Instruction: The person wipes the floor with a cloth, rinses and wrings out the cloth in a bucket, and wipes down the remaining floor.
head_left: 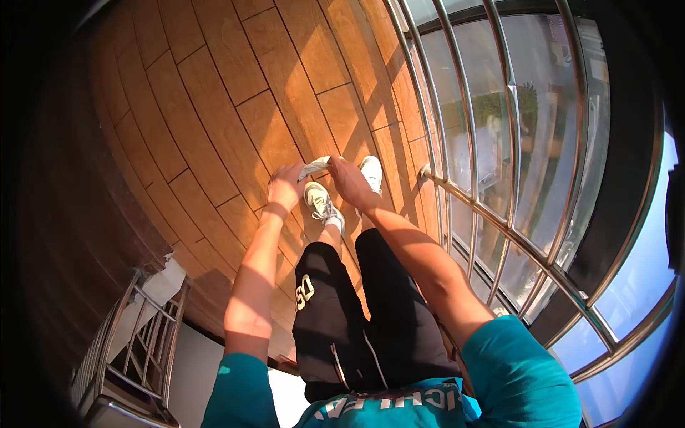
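Observation:
Both hands are held out above the floor, a short way apart. Between them stretches a whitish strip of cloth [315, 167], slightly curved. My left hand [286, 187] grips its left end with bent fingers. The right end is in my right hand [347, 180], fingers closed round it. Below the hands are my light sneakers, the left shoe [321, 203] partly under the strip and the right shoe [371, 173] beside my right hand.
Brown wood-look tiles [214, 93] cover the floor. On the right runs a metal railing [510, 232] in front of glass [492, 128]. Another metal railing [132, 342] stands at the lower left, near a dark brown surface [71, 214].

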Demonstrator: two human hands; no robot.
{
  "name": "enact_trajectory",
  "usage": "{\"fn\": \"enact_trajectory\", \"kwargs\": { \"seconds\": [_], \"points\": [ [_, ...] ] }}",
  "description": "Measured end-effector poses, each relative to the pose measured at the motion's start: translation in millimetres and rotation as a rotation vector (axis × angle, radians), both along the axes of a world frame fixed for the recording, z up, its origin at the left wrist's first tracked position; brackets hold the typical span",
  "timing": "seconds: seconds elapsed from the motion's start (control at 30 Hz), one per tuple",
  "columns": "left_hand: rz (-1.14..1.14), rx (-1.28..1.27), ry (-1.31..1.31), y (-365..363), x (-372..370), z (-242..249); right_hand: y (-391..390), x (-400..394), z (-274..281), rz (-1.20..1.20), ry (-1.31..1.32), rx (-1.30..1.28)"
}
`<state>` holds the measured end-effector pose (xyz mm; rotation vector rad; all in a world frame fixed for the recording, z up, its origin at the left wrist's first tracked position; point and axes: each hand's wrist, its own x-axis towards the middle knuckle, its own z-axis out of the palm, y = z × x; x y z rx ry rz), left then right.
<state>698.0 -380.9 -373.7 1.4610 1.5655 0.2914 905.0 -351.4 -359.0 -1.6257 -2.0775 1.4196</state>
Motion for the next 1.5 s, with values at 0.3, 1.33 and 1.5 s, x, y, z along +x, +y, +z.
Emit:
{"fn": "enact_trajectory", "kwargs": {
  "seconds": [0.3, 1.33, 1.5],
  "points": [
    [-0.077, 0.064, -0.019, -31, 32, -6, -43, 34, 6, -0.138, 0.003, 0.024],
    [-0.41, -0.178, -0.173, -65, 164, 102, -226, 145, 83, -0.915, -0.088, 0.144],
    [-0.624, -0.122, -0.214, -105, 192, 116, -286, 130, 94, -1.283, -0.079, -0.001]
  ]
}}
